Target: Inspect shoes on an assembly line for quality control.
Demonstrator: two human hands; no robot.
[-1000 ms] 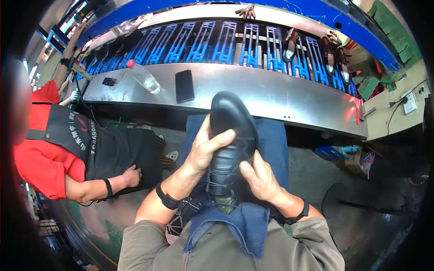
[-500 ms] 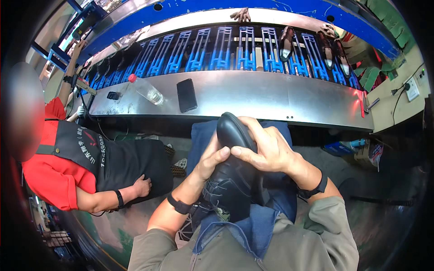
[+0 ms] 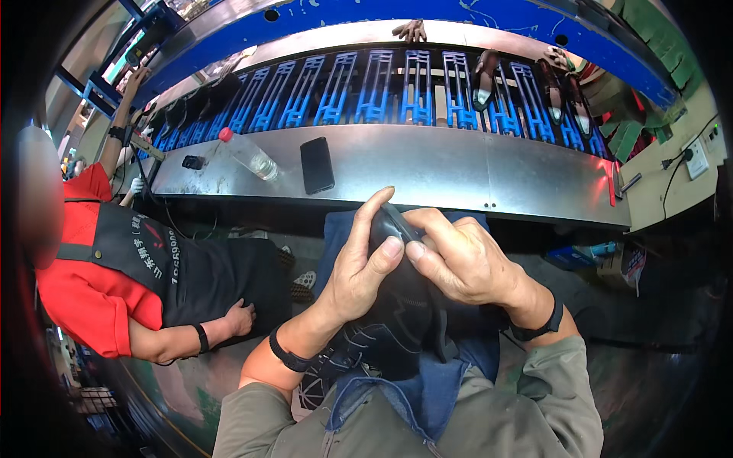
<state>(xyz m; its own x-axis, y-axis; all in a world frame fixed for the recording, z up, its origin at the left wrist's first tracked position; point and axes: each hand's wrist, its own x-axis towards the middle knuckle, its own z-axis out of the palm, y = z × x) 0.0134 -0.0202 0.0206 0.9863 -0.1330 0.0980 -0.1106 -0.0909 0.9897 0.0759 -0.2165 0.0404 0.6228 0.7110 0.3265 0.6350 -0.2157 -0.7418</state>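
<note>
A black lace-up shoe (image 3: 397,309) lies in front of my body with its toe pointing toward the bench and its laces nearer me. My left hand (image 3: 353,263) grips its toe end from the left, the index finger reaching up along the toe. On the other side my right hand (image 3: 469,259) has curled fingers on the toe edge and sole rim. Both thumb tips press close together on top of the toe. My hands cover much of the toe, so whatever small thing may lie under the thumbs is hidden.
A steel ledge (image 3: 435,164) carries a phone (image 3: 317,165) and a red-capped bottle (image 3: 252,156). Beyond it runs a row of blue racks (image 3: 374,88), with brown shoes (image 3: 485,79) at the right. A co-worker in a red shirt (image 3: 92,305) sits at left. Another person's hand (image 3: 411,30) rests on the far side.
My left hand has slid up toward the toe, its index finger now extended past it. My right fingers have curled in, and the thumbs have come together. The shoe's toe is more covered.
</note>
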